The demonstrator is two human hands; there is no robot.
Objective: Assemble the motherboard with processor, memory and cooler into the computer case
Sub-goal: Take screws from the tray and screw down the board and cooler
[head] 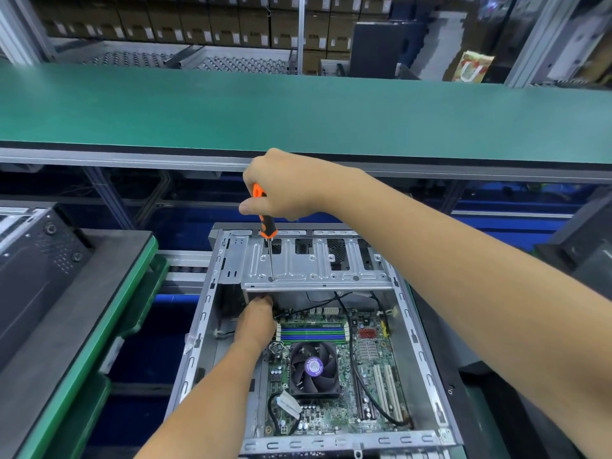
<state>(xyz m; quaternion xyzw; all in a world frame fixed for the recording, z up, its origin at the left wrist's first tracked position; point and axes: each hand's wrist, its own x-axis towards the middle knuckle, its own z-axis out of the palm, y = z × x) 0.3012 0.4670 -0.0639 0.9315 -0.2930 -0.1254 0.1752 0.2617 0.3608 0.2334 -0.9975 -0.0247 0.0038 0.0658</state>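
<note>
Currently our right hand [284,183] grips the screwdriver [266,223], tip down on a hole in the drive bracket [314,270]. Left hand [256,321] reaches under the bracket's edge; can't tell its grip. Motherboard [334,376] with cooler [314,367] and memory [313,332] sits in the case [424,359].

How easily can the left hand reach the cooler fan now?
Probably yes: the left hand is already inside the open computer case, close to the cooler fan, with nothing covering the fan from above.
</note>
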